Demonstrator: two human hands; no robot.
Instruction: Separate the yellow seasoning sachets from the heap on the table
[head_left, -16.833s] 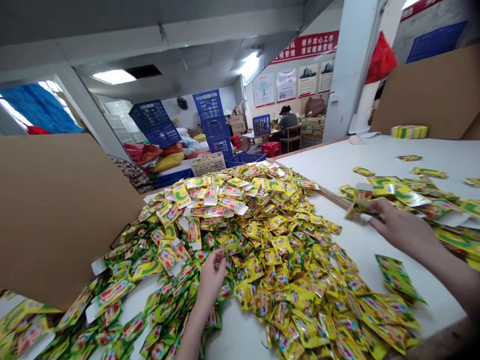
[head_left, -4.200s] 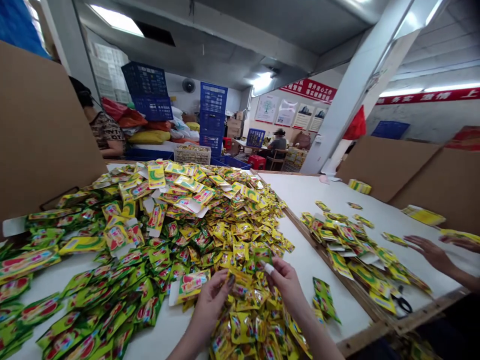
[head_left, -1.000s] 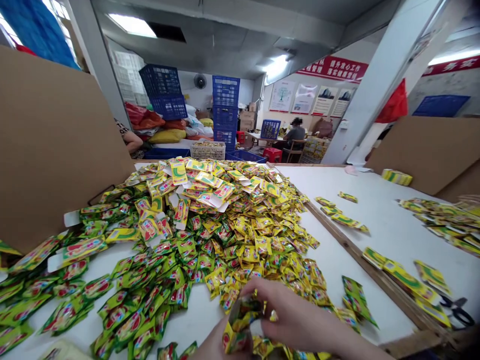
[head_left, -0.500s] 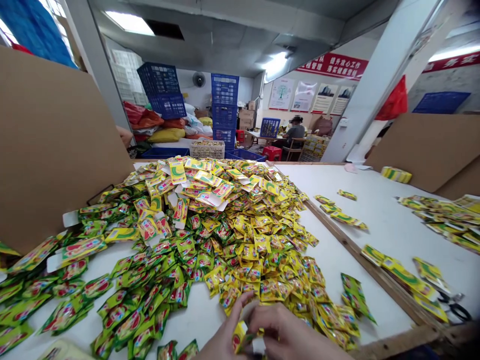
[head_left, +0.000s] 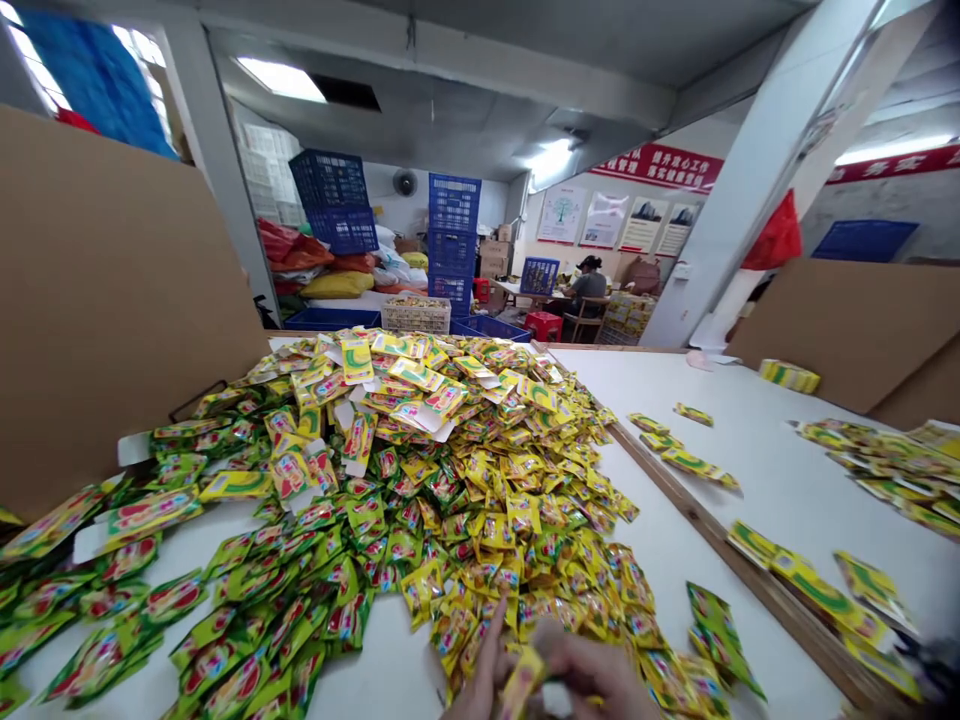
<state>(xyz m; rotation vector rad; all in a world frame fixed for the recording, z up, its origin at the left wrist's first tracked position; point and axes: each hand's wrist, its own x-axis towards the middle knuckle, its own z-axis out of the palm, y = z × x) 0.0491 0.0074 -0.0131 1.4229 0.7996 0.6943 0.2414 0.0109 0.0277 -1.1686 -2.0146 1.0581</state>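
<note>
A small yellow carton (head_left: pixel 523 682) with a white flap is between my hands at the bottom middle, smeared by motion. My left hand (head_left: pixel 478 675) holds it from the left side, its index finger stretched upward. From the right, my right hand (head_left: pixel 600 678) closes its bent fingers on the carton's upper end and flap. Just beyond both hands lie yellow candy packets (head_left: pixel 555 580) in a big heap. Green packets (head_left: pixel 300 590) spread over the white table to the left. Flat yellow cartons (head_left: pixel 405 375) with white flaps rest on top of the heap.
A wooden strip (head_left: pixel 697 515) divides the table on the right. Beyond it lie yellow cartons (head_left: pixel 817 585), a carton pile (head_left: pixel 885 455) and blurred dark scissors (head_left: pixel 930 665). A cardboard panel (head_left: pixel 112 300) stands at left. Blue crates (head_left: pixel 452 240) and a seated person (head_left: pixel 589 285) are farther back.
The view has tilted up slightly, so the heap appears lower. Both hands sit lower in the picture, and the carton between them shows more of its yellow side.
</note>
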